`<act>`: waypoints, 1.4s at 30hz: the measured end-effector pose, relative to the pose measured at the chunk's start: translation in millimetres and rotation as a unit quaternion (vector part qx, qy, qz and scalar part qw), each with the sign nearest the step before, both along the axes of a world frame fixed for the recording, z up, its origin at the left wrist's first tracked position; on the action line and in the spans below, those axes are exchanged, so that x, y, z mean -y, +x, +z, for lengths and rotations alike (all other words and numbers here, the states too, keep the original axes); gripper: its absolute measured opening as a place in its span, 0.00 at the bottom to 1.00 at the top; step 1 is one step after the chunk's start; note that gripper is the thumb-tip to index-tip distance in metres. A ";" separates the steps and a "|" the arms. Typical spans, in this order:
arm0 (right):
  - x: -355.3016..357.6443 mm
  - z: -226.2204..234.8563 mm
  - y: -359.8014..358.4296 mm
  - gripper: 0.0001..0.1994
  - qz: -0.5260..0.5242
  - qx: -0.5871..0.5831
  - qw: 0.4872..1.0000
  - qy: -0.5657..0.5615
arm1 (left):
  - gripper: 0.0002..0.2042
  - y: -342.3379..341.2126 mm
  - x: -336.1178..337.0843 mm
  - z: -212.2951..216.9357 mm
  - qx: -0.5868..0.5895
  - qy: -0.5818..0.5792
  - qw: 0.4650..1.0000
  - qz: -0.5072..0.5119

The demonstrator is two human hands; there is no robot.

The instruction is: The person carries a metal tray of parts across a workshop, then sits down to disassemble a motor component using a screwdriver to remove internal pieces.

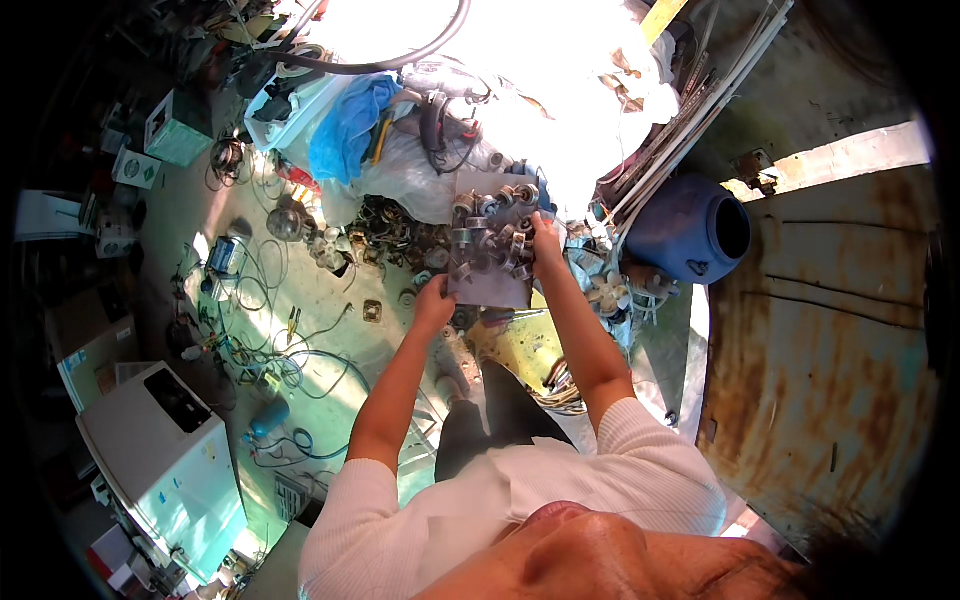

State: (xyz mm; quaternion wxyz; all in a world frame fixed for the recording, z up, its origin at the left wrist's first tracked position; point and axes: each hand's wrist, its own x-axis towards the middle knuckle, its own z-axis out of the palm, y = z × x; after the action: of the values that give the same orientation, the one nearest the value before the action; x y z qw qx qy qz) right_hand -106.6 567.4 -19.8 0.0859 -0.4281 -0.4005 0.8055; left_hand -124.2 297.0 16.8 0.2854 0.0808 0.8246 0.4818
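Together, both hands (left hand (434, 303), right hand (547, 243)) grip a grey tray (487, 280) heaped with metal bearings (490, 230).

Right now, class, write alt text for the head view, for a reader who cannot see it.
Seen from above, a person holds up a flat grey tray loaded with small metal rings, left hand at its lower edge, right hand on its right side. Below lies a floor strewn with wires, fan parts and tools, with a blue barrel to the right.
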 end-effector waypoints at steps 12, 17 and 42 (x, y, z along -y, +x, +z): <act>86.5 69.7 42.8 0.19 0.068 0.014 0.997 0.019 | 0.21 93.0 75.4 44.9 -0.023 -0.009 0.996 0.091; 142.1 109.8 69.3 0.21 0.117 0.047 0.992 0.016 | 0.19 145.8 118.3 97.6 -0.039 -0.025 0.993 0.112; 545.4 142.6 245.4 0.18 0.626 0.032 0.777 -0.058 | 0.20 531.5 314.0 137.9 -0.045 -0.123 0.775 0.618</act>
State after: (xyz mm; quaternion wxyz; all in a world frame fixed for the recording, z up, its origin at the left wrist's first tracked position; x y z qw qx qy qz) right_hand 138.8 22.1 122.8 -0.4759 -0.1127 -0.5350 0.6889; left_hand 407.4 -17.0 154.8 -0.1041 -0.4604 0.7610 0.4450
